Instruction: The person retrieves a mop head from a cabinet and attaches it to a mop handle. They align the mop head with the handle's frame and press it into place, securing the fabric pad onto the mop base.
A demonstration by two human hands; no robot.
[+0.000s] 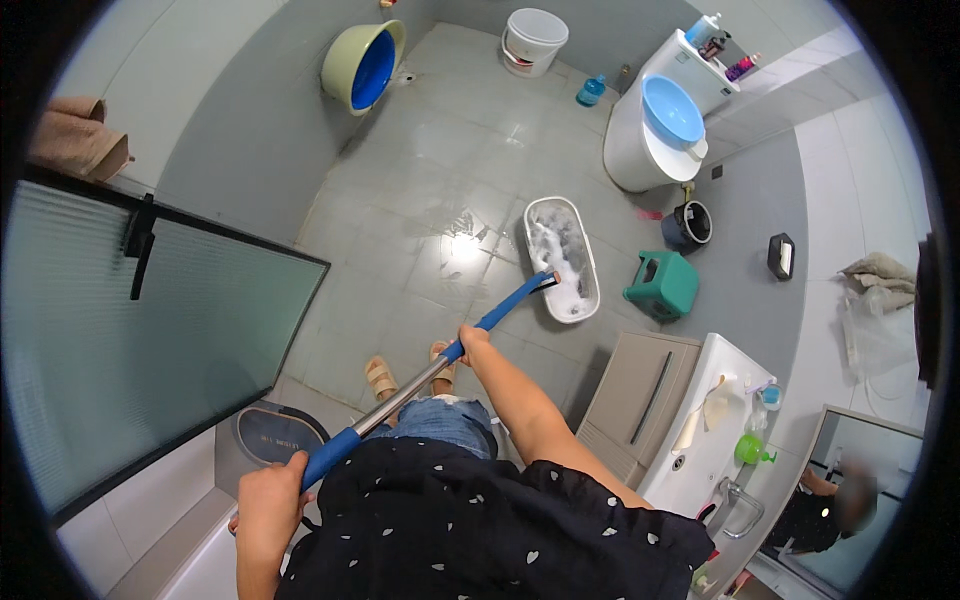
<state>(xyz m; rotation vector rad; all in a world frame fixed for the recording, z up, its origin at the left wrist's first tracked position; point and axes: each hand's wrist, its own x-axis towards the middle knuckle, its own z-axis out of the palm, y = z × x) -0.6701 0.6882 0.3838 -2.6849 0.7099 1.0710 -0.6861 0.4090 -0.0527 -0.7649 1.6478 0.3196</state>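
Note:
A long-handled mop [410, 389] with a silver pole and blue sections slants from lower left toward the middle. My left hand [268, 503] is closed around its blue upper grip, near my body. Farther along the pole, my right hand [471, 341] grips it by the lower blue section. The mop's far end reaches over the near part of a white oblong tub [592, 262] on the floor. White suds [568, 285] and greyish water fill the tub, and I cannot make out the mop head there.
Right of the tub stand a green plastic stool [664, 286], a dark bin [686, 227] and a cabinet with a sink [700, 420]. Behind are a toilet [632, 150] and a white bucket [536, 40]. A glass door [140, 330] spans the left; the tiled floor [400, 230] looks wet.

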